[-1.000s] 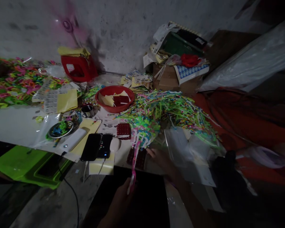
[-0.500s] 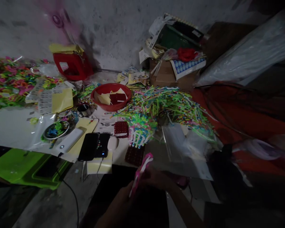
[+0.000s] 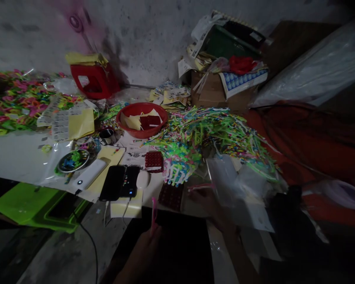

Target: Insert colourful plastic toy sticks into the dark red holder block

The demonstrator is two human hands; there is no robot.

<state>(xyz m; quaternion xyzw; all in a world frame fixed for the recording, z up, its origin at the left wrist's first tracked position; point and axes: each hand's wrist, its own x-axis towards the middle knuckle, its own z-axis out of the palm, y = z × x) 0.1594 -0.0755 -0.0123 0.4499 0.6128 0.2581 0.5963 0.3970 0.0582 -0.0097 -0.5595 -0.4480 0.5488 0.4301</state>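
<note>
My left hand [image 3: 149,240], low in the middle over my dark lap, is closed around a thin pink plastic piece [image 3: 154,213] that stands upright. My right hand [image 3: 205,201] reaches over the near table edge, with a thin pink and white strip [image 3: 199,187] at its fingertips. Just left of that hand lies a dark red card of beads [image 3: 170,196]. Beyond it sits a bunch of white, pink and green sticks [image 3: 177,169], in front of a large heap of colourful thin sticks [image 3: 213,130]. The right fingers are dim and blurred.
A red basin [image 3: 142,134] holds papers. Two phones [image 3: 114,183], a white case [image 3: 142,180], a power bank [image 3: 91,173] and a metal bowl [image 3: 73,170] stand left. Plastic bags [image 3: 225,177] lie right. Behind are a cardboard box [image 3: 208,88] and a red fan base [image 3: 94,85].
My hands have moved apart. The right went up and right to the table edge with a thin strip, while the left shifted left, keeping a pink piece. The view has shifted slightly.
</note>
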